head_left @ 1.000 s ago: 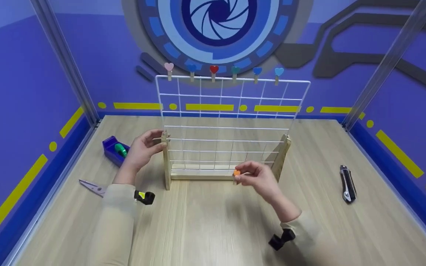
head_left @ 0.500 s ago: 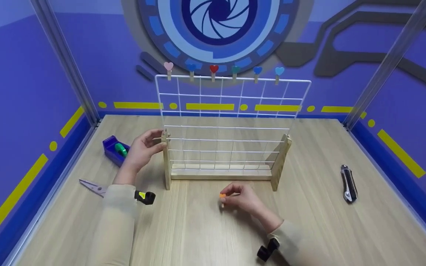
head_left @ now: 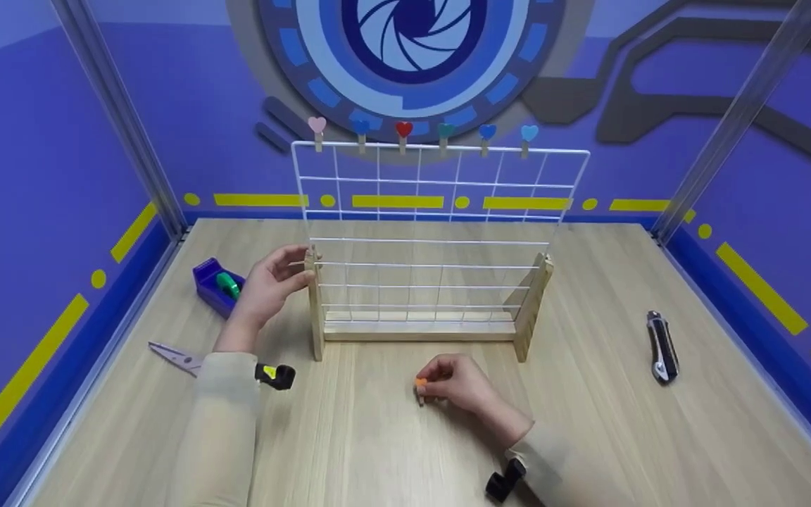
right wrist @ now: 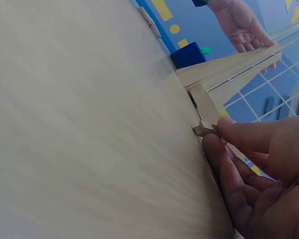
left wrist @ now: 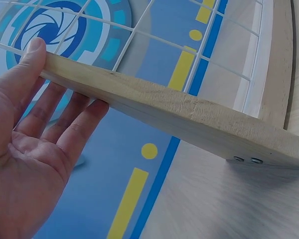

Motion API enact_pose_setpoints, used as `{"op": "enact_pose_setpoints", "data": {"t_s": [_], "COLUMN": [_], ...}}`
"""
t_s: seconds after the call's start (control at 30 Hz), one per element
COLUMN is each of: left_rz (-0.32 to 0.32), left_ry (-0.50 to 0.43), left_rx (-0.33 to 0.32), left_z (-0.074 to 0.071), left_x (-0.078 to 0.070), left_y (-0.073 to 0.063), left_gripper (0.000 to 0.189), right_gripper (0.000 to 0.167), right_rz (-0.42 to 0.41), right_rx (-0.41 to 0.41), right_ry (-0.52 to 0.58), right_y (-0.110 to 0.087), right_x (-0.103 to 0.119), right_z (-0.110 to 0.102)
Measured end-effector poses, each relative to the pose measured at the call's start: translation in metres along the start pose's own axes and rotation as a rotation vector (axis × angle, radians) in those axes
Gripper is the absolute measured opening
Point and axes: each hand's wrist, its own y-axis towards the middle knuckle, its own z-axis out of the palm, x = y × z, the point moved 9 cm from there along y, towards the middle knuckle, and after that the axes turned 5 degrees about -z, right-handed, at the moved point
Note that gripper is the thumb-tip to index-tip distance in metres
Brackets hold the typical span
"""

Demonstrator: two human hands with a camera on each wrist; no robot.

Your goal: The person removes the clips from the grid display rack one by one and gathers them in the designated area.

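In the head view a white wire grid [head_left: 418,179] stands in a wooden base [head_left: 419,336]. Several heart-topped clothespins [head_left: 404,129] line its top edge: pink, blue, red, green, blue and light blue. My left hand [head_left: 265,289] holds the upper end of the base's left wooden post [head_left: 317,317]; the left wrist view has the thumb on one side of the post [left wrist: 154,97] and fingers on the other. In front of the base, low over the table, my right hand [head_left: 463,384] pinches a small orange-topped clothespin [head_left: 421,384]. Its wooden legs [right wrist: 203,129] show in the right wrist view.
A purple tape dispenser [head_left: 210,285] with a green part lies behind the left forearm. Scissors [head_left: 177,357] poke out from under the left sleeve. On the right of the table [head_left: 588,422] lies a utility knife [head_left: 662,348]. Blue walls surround the table.
The right hand has moved from near the grid's lower bar toward me and slightly left, carrying the orange clothespin down close to the table. The left hand stays on the post.
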Motion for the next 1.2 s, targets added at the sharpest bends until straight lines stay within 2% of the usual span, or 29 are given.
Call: {"op": "enact_pose_setpoints", "data": {"t_s": [1.2], "left_rz": [-0.005], "left_ry": [-0.009], "left_rx": [-0.014], "left_z": [-0.0008], "left_x": [0.0010], "left_y": [-0.0011], "left_gripper": [0.049], "right_gripper": [0.018], "right_rz": [-0.002], "right_rx": [-0.012], "right_ry": [0.005], "right_y": [0.0015], "right_x": [-0.0046], "right_z": [0.0007]}}
